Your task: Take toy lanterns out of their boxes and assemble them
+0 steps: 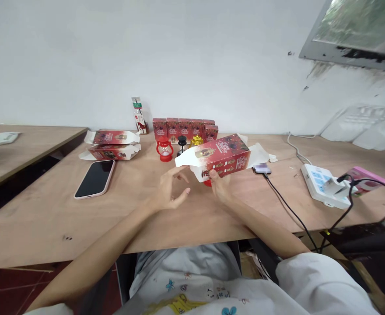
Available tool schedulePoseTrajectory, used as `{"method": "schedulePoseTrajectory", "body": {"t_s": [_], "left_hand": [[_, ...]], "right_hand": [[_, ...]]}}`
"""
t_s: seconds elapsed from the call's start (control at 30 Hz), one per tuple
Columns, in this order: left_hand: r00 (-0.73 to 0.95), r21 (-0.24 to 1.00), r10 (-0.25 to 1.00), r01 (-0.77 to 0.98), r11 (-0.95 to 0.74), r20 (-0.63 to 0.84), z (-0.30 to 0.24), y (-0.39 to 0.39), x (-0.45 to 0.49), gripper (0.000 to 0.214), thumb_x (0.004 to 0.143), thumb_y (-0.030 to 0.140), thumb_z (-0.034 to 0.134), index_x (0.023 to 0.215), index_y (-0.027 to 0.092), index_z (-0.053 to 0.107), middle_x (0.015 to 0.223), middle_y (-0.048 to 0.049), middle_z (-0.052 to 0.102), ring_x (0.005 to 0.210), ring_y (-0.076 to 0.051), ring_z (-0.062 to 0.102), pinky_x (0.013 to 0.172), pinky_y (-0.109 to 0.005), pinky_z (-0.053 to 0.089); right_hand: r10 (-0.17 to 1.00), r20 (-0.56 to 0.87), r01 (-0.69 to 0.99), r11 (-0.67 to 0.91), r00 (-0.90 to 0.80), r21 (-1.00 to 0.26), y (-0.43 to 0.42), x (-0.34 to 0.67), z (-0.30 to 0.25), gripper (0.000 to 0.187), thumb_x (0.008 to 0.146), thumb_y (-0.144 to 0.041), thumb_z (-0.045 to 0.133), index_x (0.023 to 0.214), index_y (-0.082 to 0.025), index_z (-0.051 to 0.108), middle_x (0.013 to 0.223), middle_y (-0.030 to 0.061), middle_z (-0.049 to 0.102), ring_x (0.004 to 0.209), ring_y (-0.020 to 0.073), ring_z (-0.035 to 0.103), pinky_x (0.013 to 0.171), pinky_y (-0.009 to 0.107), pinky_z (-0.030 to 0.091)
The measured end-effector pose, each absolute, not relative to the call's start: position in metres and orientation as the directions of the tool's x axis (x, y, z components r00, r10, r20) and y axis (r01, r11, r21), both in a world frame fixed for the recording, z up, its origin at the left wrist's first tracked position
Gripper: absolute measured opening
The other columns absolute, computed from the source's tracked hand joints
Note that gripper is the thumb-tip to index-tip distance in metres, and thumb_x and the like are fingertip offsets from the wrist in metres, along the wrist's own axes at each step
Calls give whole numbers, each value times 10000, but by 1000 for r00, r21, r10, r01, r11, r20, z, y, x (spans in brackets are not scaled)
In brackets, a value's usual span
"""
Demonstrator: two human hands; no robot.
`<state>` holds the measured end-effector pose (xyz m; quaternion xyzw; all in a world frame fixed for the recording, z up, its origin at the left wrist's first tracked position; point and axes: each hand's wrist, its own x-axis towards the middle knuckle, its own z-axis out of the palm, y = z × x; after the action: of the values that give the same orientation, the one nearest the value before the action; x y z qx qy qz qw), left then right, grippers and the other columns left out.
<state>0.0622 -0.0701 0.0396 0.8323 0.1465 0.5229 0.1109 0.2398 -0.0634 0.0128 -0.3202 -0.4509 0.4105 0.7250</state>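
Observation:
A red printed cardboard box (227, 153) with white flaps open at both ends is tilted above the table, and my right hand (222, 187) grips it from below with the thumb on its near side. My left hand (169, 189) is empty beside the box's left end, thumb and fingers apart. A bit of something red (208, 183) shows under the box; the rest is hidden. Behind stand a small red lantern (165, 149), a black lantern (181, 143) partly covered by a flap, and a gold lantern (197, 140) mostly covered by the box.
Several closed red boxes (173, 127) stand in a row by the wall near a bottle (140, 118). Two opened boxes (112, 144) lie stacked at left, behind a phone (96, 178). A power strip (323, 186) with black cables (287, 209) occupies the right side.

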Motion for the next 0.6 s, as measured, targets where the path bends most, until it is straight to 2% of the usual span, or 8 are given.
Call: {"method": "schedulePoseTrajectory", "body": {"t_s": [0.1, 0.23, 0.33, 0.4, 0.47, 0.53, 0.6], "left_hand": [[345, 186, 260, 234, -954, 902, 33, -67, 63, 656, 763, 148, 565, 1357, 239, 301, 1062, -106, 609, 654, -140, 599, 618, -337, 477], [323, 48, 127, 242, -969, 938, 29, -62, 61, 598, 735, 147, 571, 1300, 203, 381, 863, -57, 631, 627, -154, 586, 559, -313, 458], [397, -42, 42, 199, -979, 917, 28, -59, 59, 537, 730, 141, 570, 1245, 210, 438, 932, -84, 677, 713, -180, 634, 577, -301, 436], [467, 19, 111, 196, -980, 877, 28, -58, 58, 447, 741, 156, 564, 1179, 227, 511, 997, -94, 696, 774, -194, 657, 594, -295, 410], [515, 133, 253, 259, -957, 819, 27, -56, 57, 369, 753, 185, 554, 1117, 238, 581, 1016, -93, 703, 809, -209, 656, 616, -303, 389], [524, 204, 381, 364, -909, 762, 26, -55, 56, 356, 756, 209, 544, 1103, 236, 618, 1035, -103, 698, 833, -231, 636, 646, -326, 378], [507, 222, 453, 451, -865, 734, 26, -54, 56, 386, 758, 220, 531, 1132, 236, 625, 1056, -109, 684, 841, -244, 605, 672, -346, 368]], "right_hand": [[878, 408, -324, 473, 252, -819, -65, 240, 12, 488, 637, -455, 737, 1043, -225, 594, 978, 28, 693, 931, 190, 642, 929, 387, 475], [861, 420, -355, 503, 287, -789, -71, 237, 19, 544, 623, -413, 747, 1104, -244, 559, 1013, 15, 685, 939, 178, 641, 940, 381, 474], [845, 422, -394, 529, 329, -752, -75, 235, 32, 538, 636, -420, 722, 1116, -249, 547, 1006, 15, 684, 941, 177, 641, 924, 376, 487], [841, 433, -402, 537, 325, -742, -78, 235, 41, 497, 648, -413, 704, 1093, -244, 560, 971, 18, 687, 934, 181, 644, 908, 372, 496], [843, 445, -382, 534, 301, -754, -80, 235, 46, 445, 646, -386, 700, 1049, -239, 581, 920, 16, 689, 912, 185, 649, 894, 369, 501], [852, 438, -354, 519, 286, -778, -80, 236, 48, 393, 642, -370, 695, 998, -233, 601, 865, 14, 687, 876, 188, 653, 873, 371, 507], [868, 409, -344, 489, 282, -802, -80, 236, 49, 362, 639, -368, 690, 964, -228, 612, 827, 13, 686, 840, 192, 656, 852, 381, 513]]}}
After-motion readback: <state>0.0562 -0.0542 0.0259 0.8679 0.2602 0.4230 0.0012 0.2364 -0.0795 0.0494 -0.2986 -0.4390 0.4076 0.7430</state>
